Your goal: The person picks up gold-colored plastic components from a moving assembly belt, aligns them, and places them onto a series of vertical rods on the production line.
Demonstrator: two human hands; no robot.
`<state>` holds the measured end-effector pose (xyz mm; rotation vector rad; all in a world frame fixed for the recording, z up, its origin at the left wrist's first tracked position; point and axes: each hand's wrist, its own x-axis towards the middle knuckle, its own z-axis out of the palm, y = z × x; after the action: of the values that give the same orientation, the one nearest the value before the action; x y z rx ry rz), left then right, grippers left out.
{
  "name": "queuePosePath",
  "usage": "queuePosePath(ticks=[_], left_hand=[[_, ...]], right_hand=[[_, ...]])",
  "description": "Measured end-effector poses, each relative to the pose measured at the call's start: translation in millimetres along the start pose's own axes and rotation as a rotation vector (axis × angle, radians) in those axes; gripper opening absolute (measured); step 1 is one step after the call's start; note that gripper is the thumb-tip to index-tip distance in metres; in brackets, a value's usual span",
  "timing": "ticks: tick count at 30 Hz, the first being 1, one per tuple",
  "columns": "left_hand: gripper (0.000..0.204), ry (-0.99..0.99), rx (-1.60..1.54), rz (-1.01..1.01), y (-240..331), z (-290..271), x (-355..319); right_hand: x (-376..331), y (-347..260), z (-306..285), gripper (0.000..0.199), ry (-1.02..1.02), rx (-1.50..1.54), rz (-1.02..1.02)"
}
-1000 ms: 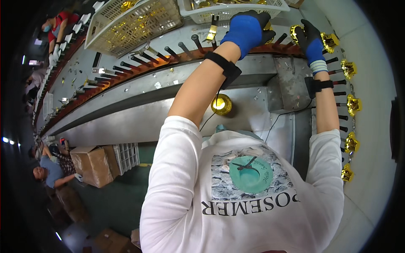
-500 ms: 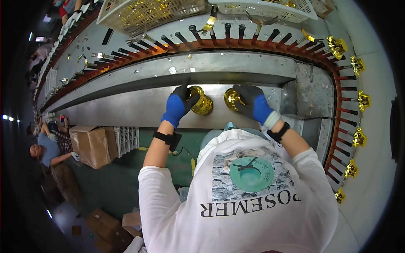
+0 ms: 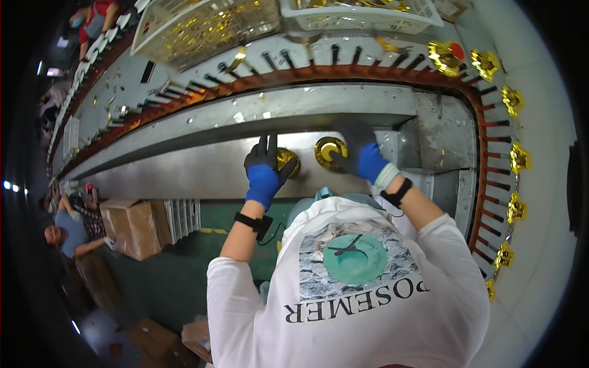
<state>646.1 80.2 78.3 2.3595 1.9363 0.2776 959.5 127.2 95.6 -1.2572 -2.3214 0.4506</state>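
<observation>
My left hand [image 3: 264,167], in a grey-black and blue glove, lies with its fingers stretched out over the metal work surface [image 3: 202,162]. Beside its palm and thumb stands a shiny gold, cup-like metal piece [image 3: 287,161], partly covered by the hand. My right hand [image 3: 361,150], gloved alike, is smeared by motion, but its thumb and fingers look spread apart. The thumb is at the rim of a second gold piece [image 3: 324,147], whose round, dished top faces up. Whether the thumb touches that rim I cannot tell.
A curved conveyor track [image 3: 276,78] with dark upright pegs runs behind the bench and down the right side, carrying several gold parts [image 3: 520,158]. Plastic baskets [image 3: 208,37] of gold pieces stand beyond it. Another person [image 3: 76,224] is at the left, by a cardboard box [image 3: 130,227].
The view has shifted slightly. My left fingers have straightened beside their gold piece. The right hand has loosened from around its piece, showing more of the top. Parts on the conveyor have moved along.
</observation>
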Motion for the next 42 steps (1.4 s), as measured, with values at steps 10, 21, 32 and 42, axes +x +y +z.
queuePosePath(ticks=[10,21,32,42], left_hand=[[0.074,0.380,-0.486,0.717,217,-120,204],[0.054,0.254,-0.314,0.488,222,-92,308],[0.057,0.292,-0.716,0.424,139,-160,136],[0.062,0.149,-0.799,-0.136,22,-99,12]], right_hand=[[38,236,-296,0.074,0.706,-0.513,0.242],[66,198,-233,0.067,0.508,0.012,0.195],[111,-44,-251,0.072,0.688,0.094,-0.540],[312,-114,-244,0.088,0.769,-0.224,-0.673]])
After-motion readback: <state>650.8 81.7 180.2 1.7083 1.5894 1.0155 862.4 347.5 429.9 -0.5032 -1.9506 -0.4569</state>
